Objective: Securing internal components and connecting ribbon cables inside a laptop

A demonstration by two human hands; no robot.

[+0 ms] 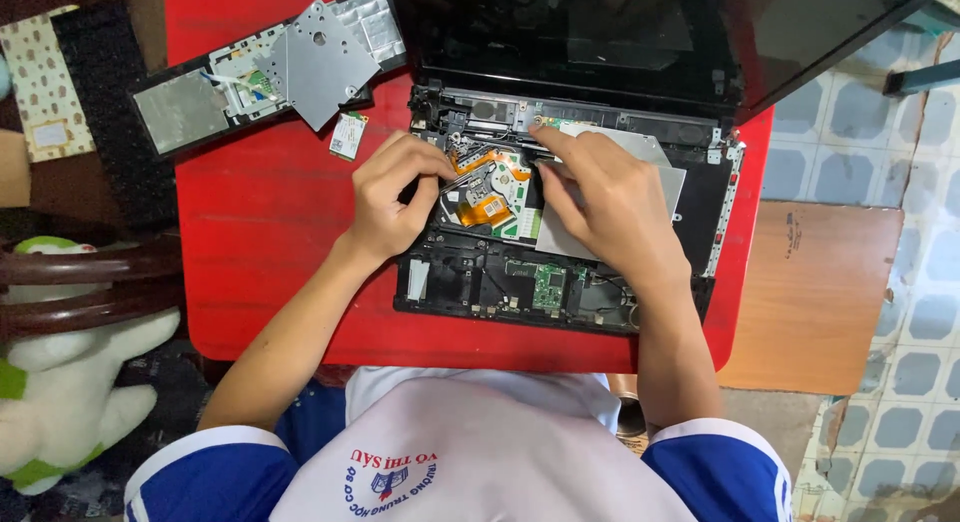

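Observation:
An opened black laptop (470,282) with its top cover off lies on a red table (270,222), its screen (600,32) tilted back. My left hand (395,192) rests curled on the exposed inside, fingers at the orange ribbon and drive parts (490,187). Across from it, my right hand (600,192) lies over a flat silver metal plate (660,172), with its fingertips pinching at the plate's upper left edge near the hinge area. A green circuit board (548,280) shows below my hands.
The removed palm-rest cover (200,92) with a silver bracket (325,52) lies at the table's upper left, a small green card (348,135) beside it. A black keyboard (105,112) sits left of the table. A plush toy (60,382) and a wooden stool (810,292) flank the table.

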